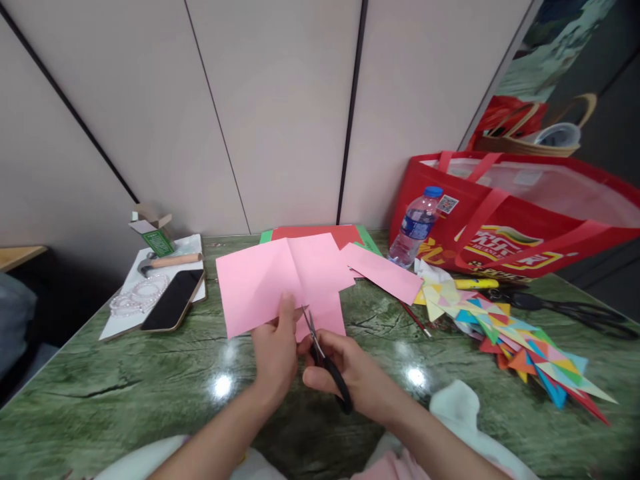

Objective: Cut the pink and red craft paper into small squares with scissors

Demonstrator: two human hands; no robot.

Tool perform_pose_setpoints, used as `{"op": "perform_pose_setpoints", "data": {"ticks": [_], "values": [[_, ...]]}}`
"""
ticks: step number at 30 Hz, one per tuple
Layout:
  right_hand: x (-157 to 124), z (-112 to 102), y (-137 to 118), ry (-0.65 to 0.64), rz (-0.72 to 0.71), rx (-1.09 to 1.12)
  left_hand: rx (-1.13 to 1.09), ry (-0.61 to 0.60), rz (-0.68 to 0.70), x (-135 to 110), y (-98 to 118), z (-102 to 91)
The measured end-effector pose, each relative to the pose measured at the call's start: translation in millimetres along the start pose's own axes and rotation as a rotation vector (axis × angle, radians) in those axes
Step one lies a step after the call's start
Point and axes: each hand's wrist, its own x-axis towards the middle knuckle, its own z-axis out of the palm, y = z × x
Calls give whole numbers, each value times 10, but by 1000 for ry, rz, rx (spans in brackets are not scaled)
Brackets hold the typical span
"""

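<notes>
My left hand (277,350) pinches the lower edge of a pink sheet of paper (255,283), thumb on top. A crease runs down the sheet, and its right side has a stepped, cut edge. In my right hand (340,367) is a pair of black-handled scissors (327,367), fingers around the handles. The blades are parted and point up at the paper's lower edge, close to my left thumb. A cut pink strip (383,272) lies behind to the right. Red and green sheets (320,231) lie flat against the wall, partly covered by the pink paper.
On the left lie a phone (173,300), a small hammer (170,263), beads (139,295) and a green box (156,239). To the right stand a water bottle (416,227) and a red bag (500,227), with colourful folded paper pieces (520,333) and black scissors (565,308) before them.
</notes>
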Motion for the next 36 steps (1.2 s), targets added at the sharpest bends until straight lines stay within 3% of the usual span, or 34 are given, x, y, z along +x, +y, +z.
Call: {"op": "perform_pose_setpoints", "data": {"ticks": [7,12,20,27,36], "values": [[-4,-1,-24,-19,-7,6,-29,66,99,-5,16,17],[-9,6,-39,-5,4,41,-8,14,-19,-58,6,0],[1,6,-56,47,-69,63,16,-90,-45,-126,-84,-32],[-1,-6,-68,77,-80,47,94,-82,24,-103,-140,-67],[-3,2,-80,79,-77,33,102,-94,-25,-119,-126,-55]]}}
